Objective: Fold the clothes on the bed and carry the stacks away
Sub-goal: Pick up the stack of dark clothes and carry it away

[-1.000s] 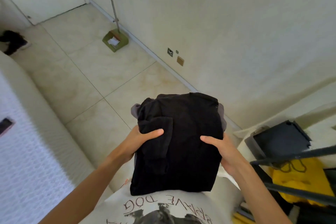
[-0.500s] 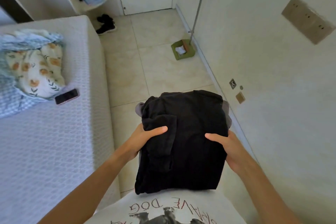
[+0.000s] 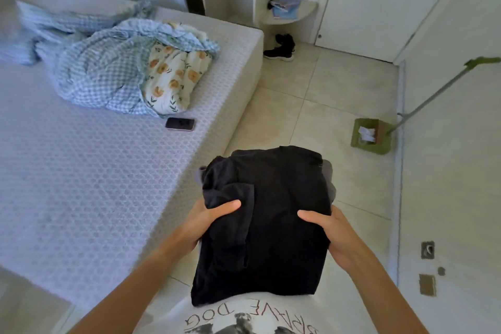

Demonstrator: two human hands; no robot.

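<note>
- Black folded stack (image 3: 267, 222) of clothes, a grey layer peeking out at its far corners, carried in front of the chest over the floor, off the bed.
- Left hand (image 3: 202, 225) grasps the stack's left edge, thumb on top, fingers hidden underneath; right hand (image 3: 329, 233) does the same on the right edge. Both grips clamp the stack.
- Stack's long axis runs away from the body, near end against the white printed shirt (image 3: 244, 317), far end pointing toward the door (image 3: 360, 3). Hands sit at about mid-length, one each side, equally near.
- Bed (image 3: 81, 171) lies to the left, its edge just beside the stack; on it a crumpled blue checked cover (image 3: 103, 70) with a floral piece (image 3: 173, 81) and a phone (image 3: 180, 124) near the edge.
- Pale tiled floor (image 3: 311, 106) ahead looks open toward the door; black shoes (image 3: 282, 49) by the bed's far corner, green dustpan (image 3: 371, 136) with long handle against the right wall.
- Judgement: carry stage; the stack is held level and the grip looks stable; the likely route is straight ahead between bed and wall.
</note>
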